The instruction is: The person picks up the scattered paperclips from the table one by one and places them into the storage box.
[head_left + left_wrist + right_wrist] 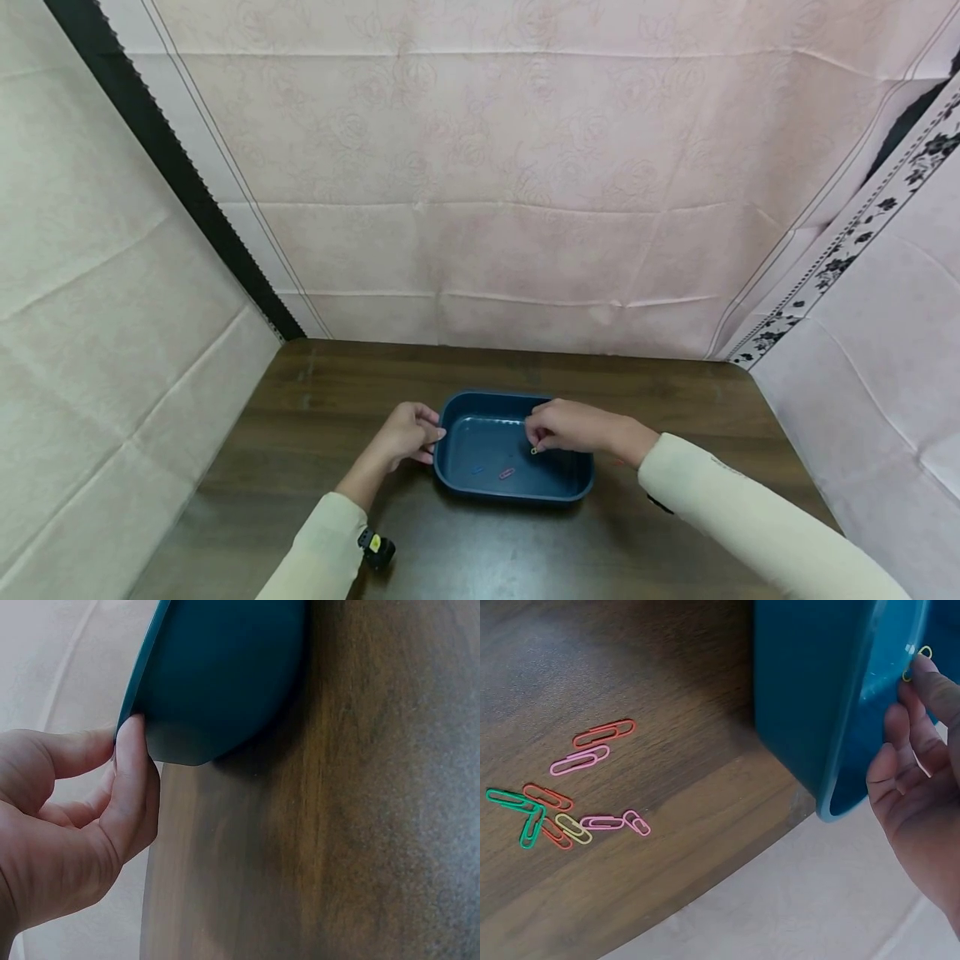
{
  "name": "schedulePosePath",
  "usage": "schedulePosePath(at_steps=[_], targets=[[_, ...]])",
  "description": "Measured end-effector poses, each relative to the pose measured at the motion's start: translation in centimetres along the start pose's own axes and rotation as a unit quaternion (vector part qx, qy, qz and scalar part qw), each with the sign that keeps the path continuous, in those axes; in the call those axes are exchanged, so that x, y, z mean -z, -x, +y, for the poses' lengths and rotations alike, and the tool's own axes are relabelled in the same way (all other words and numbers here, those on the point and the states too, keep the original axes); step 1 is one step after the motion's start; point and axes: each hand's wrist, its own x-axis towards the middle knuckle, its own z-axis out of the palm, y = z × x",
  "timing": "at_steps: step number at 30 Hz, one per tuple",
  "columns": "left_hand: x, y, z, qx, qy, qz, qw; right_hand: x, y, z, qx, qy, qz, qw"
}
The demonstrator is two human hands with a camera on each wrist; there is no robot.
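Observation:
A blue plastic tray [487, 433] sits on the wooden table. At its left end, my left hand [405, 433] pinches the rim between thumb and fingers, as the left wrist view shows up close. Over the inside of the tray, my right hand [570, 425] holds a yellow paper clip [925, 652] between thumb and fingertips. Below that hand, on the tray floor, lie a pink paper clip [507, 473] and a small blue paper clip [477, 470].
Beside the tray, several loose paper clips lie on the table, among them an orange clip [604, 733], a green clip [531, 826] and a pale yellow clip [574, 829]. Light cloth [480, 250] hangs behind the table's far edge and along both sides.

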Motion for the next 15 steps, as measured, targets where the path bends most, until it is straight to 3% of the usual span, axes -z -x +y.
schedulePosePath(at_steps=[15], targets=[[-0.1, -0.1, 0.0, 0.000, -0.002, 0.000, 1.0000, -1.3, -1.0, -0.1, 0.011, 0.031, -0.044, 0.9985]])
